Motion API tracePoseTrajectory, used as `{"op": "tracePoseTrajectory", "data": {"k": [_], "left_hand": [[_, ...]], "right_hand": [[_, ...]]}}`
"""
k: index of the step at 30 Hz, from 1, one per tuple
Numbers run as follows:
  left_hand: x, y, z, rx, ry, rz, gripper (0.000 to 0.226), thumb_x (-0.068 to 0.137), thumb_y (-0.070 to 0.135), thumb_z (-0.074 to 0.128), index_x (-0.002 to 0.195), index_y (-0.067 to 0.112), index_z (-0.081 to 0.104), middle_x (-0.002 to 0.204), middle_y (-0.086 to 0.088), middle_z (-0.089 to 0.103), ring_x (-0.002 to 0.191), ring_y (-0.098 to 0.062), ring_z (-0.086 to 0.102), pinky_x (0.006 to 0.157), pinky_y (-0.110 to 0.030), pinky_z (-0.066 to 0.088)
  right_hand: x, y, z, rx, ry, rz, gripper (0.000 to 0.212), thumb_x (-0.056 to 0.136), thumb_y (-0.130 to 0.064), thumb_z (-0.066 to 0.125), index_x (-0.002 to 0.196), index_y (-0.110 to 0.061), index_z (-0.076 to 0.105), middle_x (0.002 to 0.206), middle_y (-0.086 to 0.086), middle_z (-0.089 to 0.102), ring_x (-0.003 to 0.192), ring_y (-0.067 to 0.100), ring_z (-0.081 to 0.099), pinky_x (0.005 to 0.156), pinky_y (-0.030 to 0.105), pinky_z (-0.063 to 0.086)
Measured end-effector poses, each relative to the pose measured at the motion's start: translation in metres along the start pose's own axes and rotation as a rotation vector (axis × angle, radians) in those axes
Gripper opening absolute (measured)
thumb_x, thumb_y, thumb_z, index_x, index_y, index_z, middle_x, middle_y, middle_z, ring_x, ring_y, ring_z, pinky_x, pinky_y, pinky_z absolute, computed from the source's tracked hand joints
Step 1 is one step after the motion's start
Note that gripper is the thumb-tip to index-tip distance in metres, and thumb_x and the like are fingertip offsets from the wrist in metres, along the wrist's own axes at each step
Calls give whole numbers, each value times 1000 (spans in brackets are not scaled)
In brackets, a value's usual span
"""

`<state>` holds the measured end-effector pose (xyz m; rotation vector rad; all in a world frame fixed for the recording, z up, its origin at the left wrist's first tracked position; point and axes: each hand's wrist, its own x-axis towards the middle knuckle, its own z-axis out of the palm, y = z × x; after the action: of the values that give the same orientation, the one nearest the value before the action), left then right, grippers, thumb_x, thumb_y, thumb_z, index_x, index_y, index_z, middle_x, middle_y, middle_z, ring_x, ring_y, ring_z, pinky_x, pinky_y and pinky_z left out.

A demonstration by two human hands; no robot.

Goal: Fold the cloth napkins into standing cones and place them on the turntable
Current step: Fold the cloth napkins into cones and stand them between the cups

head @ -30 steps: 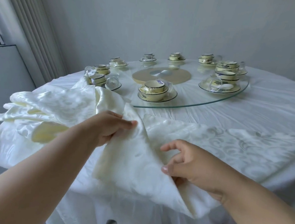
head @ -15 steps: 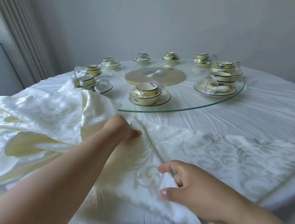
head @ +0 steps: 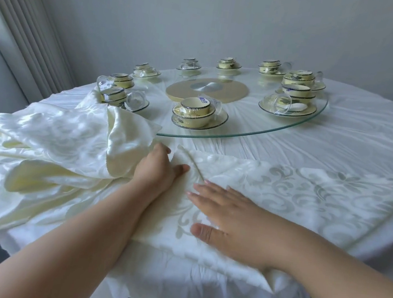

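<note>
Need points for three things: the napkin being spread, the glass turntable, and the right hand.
napkin point(head: 308, 193): head view, on the flat patterned part right of the hands.
turntable point(head: 261, 129): head view, on bare glass near the front rim.
right hand point(head: 234, 217): head view, on the back of the hand, lying flat on the napkin.

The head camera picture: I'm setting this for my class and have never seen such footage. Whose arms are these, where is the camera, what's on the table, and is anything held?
No machine here: a person's bare arms, filmed by a camera worn on their head, looking down. The left hand pinches a fold of the spread napkin; the right hand lies flat on it with straight fingers. More napkins are heaped at left. Behind, a glass turntable carries wrapped bowl sets on the white tablecloth.
</note>
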<state>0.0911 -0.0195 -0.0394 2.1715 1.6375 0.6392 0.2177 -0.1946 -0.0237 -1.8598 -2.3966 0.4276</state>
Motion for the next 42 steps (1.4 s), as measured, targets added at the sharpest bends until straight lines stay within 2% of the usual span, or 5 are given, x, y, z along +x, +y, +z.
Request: {"op": "tracePoseTrajectory", "data": {"k": [7, 17, 21, 26, 42], "left_hand": [[-15, 17, -9, 321, 116, 517, 48, 99, 31, 39, 146, 26, 34, 145, -4, 37, 133, -26, 32, 109, -39, 29], [-25, 10, 14, 434, -270, 314, 64, 97, 56, 15, 154, 27, 3, 161, 9, 2, 147, -8, -1, 120, -40, 4], [-24, 10, 12, 445, -322, 296, 71, 94, 63, 13, 153, 27, -2, 161, 8, -2, 147, -9, -5, 120, -41, 0], [-39, 50, 2, 582, -226, 426, 71, 94, 61, 9, 152, 26, -10, 159, 3, -19, 145, -13, -20, 116, -48, -11], [-83, 107, 61, 481, -440, 683, 74, 89, 70, 11, 152, 34, -4, 161, 7, -7, 147, -8, -10, 119, -41, -3]], "right_hand": [[1, 5, 15, -156, -56, 13, 88, 75, -75, -4, 150, -31, -15, 155, -15, -23, 137, -1, -30, 115, 32, -19], [-31, 14, -1, 261, -124, 59, 87, 71, -77, 4, 150, -42, 14, 156, -27, 1, 140, -12, -8, 119, 25, -2], [-42, 46, -20, 523, 208, 250, 63, 84, -69, 33, 118, -26, 64, 123, -11, 61, 117, 3, 53, 103, 24, 37], [-49, 126, -28, 186, 649, 600, 22, 90, -41, 57, 99, -23, 65, 98, -4, 57, 99, 17, 56, 79, 26, 39], [-66, 216, -115, 99, -288, 823, 36, 69, -46, 80, 85, -15, 67, 86, 2, 69, 85, 25, 65, 78, 32, 51]]}}
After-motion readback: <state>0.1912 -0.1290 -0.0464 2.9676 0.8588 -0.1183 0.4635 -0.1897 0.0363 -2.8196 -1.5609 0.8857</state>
